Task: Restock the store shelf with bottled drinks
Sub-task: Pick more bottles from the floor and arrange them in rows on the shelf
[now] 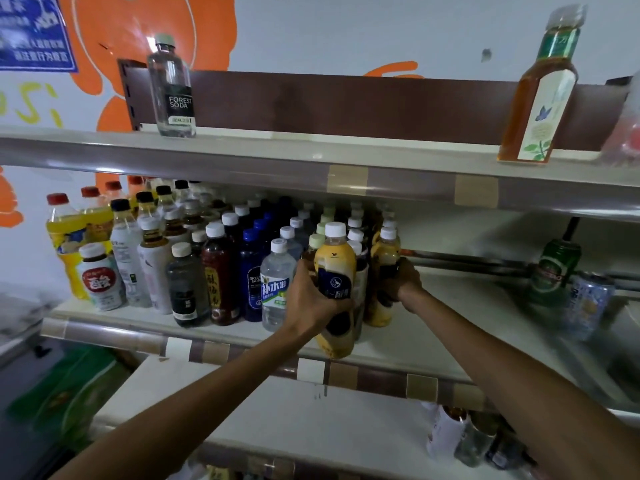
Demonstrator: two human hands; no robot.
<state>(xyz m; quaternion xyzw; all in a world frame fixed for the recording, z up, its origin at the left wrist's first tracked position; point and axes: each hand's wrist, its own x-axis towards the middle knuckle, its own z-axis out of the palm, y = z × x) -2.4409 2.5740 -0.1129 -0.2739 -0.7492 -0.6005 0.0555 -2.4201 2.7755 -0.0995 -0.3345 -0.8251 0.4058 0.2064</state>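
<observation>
Clear water bottle (275,285) stands just beside left hand (308,299); a knock could topple it. Left hand is clamped round yellow bottle (334,268) at the front lip of the middle shelf (450,327), so it may slide off. Right hand (403,282) grips second yellow bottle (386,251); the crowded rows behind could domino.

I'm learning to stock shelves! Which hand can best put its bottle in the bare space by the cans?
Probably the right hand: its yellow bottle is right beside that bare shelf. The left hand holds the front bottle farther from it.
</observation>
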